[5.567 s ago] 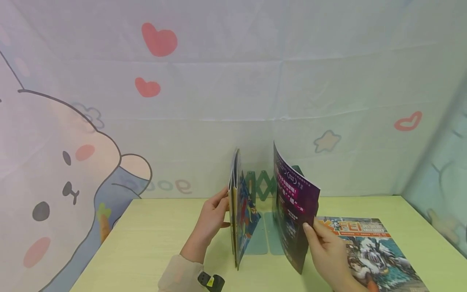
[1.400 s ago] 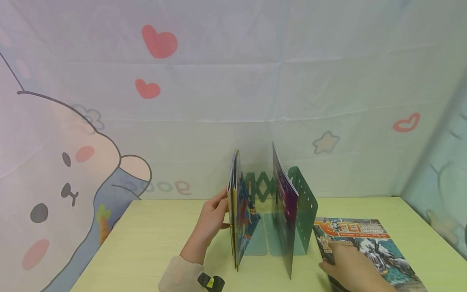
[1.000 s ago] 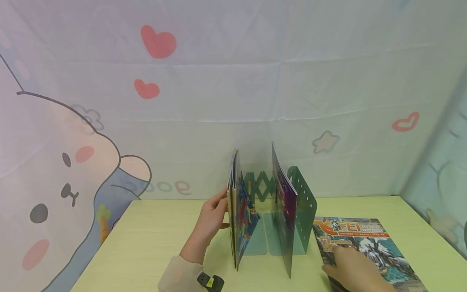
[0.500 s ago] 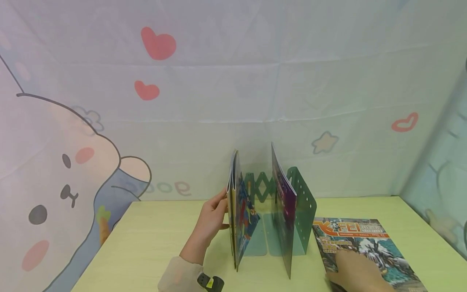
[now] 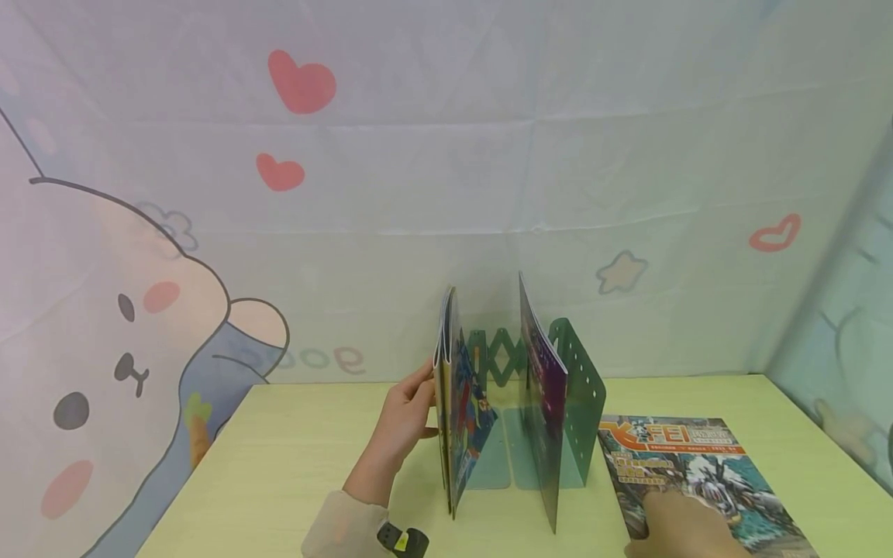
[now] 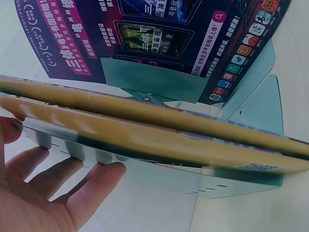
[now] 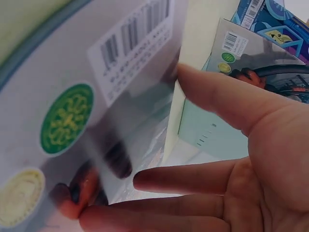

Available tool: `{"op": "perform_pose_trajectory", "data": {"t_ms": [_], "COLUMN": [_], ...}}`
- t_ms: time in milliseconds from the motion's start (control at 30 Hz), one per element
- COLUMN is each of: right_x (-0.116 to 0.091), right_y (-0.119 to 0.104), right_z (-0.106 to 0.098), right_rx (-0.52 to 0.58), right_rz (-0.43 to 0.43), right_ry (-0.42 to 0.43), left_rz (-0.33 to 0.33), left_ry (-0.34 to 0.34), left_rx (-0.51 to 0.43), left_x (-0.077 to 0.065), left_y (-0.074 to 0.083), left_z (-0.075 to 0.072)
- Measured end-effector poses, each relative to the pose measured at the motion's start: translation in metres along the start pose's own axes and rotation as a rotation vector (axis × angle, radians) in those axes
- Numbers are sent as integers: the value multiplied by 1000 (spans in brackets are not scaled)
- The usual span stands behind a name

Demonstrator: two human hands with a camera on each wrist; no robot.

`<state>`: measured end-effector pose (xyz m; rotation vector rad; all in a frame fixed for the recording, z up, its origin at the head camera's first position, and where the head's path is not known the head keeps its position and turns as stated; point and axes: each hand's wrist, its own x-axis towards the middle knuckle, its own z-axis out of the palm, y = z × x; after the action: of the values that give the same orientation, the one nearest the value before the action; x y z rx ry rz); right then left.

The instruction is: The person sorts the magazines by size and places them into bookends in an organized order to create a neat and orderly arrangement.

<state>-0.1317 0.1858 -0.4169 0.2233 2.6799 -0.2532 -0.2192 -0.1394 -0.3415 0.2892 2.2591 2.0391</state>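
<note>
My left hand (image 5: 405,411) holds its fingers flat against the outer side of the left plate of a green metal bookend (image 5: 582,403). Several magazines (image 6: 145,125) stand upright inside that plate, spines towards me. A purple magazine (image 5: 547,387) stands unheld near the right plate, slightly bowed. My right hand (image 5: 687,527) is over the lower part of a magazine (image 5: 739,480) with a grey-teal cover and orange lettering, flat on the table. In the right wrist view its fingertips are at the cover beside a barcode, with the thumb straight near the edge.
The pale yellow table (image 5: 279,449) meets a cloth backdrop (image 5: 418,194) printed with a bear and hearts. A black device (image 5: 405,540) is strapped at my left wrist. The bookend's lattice (image 5: 502,356) joins its plates at the back.
My right hand has let go of the purple magazine, which now stands by the right plate, and has moved to the flat magazine, sliding slightly towards me. The left hand has stayed put.
</note>
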Motion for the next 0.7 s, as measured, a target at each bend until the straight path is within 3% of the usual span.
{"op": "perform_pose_trajectory", "data": {"t_ms": [300, 700], "right_x": [-1, -1], "right_y": [-4, -2], "right_z": [1, 7], "right_rx": [13, 82], "right_rz": [0, -80], "right_ry": [-38, -6], "left_rz": [10, -2], "left_ry": [-4, 2], "left_rx": [0, -6], "left_x": [0, 3], "left_y": [-1, -4], "left_z": [-1, -1]}}
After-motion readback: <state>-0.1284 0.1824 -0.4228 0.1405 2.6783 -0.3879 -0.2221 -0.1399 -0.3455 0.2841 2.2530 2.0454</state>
